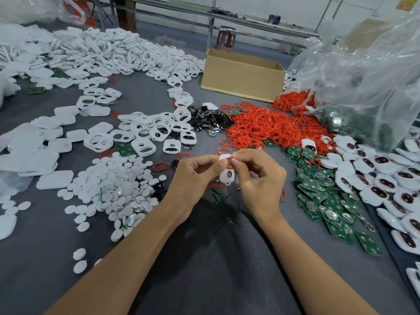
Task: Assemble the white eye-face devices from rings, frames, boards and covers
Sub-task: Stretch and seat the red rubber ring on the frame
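My left hand (195, 178) grips a white frame (227, 173) with eye holes, held upright above the grey table. My right hand (256, 173) pinches a thin red ring (230, 158) against the frame's top edge. Loose white frames (145, 135) lie ahead to the left. A heap of red rings (268, 128) spreads ahead to the right. Green boards (322, 196) are piled at my right. Assembled white eye-face devices (386, 178) lie at the far right. White round covers (118, 185) sit at my left.
An open cardboard box (243, 76) stands at the back centre. A large clear plastic bag (368, 83) bulges at the right. Black parts (209, 121) lie between frames and rings. White square back shells (45, 142) cover the left, with more frames heaped behind.
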